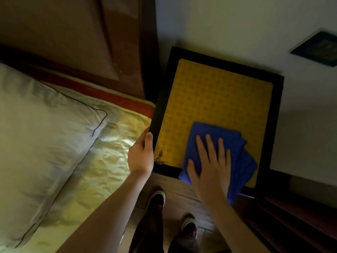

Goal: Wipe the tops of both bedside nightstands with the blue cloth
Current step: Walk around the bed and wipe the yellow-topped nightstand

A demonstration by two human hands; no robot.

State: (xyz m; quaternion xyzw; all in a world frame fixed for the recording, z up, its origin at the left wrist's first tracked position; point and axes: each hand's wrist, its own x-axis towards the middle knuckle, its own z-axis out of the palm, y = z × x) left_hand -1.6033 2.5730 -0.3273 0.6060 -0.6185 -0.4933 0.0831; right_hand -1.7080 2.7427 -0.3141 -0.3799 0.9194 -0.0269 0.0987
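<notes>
Cream quilted bedding covers the bed (102, 161) that fills the left half of the frame, its surface catching a yellow sheen; a brown wooden headboard (76, 42) rises across the upper left, and a pale wall (237, 21) takes the upper right; a large grey-white pillow (36, 139) with dark piping lies on the bed at the left edge. Right of centre stands the nightstand (215, 59), a black-framed square set close against the headboard and wall; its top carries a yellow mat (215, 99) printed with small dark flower marks, stained near the lower left corner. Wood-look floor (175, 190) shows at the bottom centre, where two dark shoes (156, 198) with white soles point up the frame. The blue cloth (218, 132), folded in layers, lies on the lower right part of the mat and hangs over the front edge of the nightstand; the right hand (211, 165) rests flat on it, fingers spread and extended, pressing rather than clutching. The left hand (141, 152) wraps the nightstand's left edge near the front corner, thumb on top, closed around the black frame. A small dark framed panel (317, 48) sits on the wall at the upper right.
</notes>
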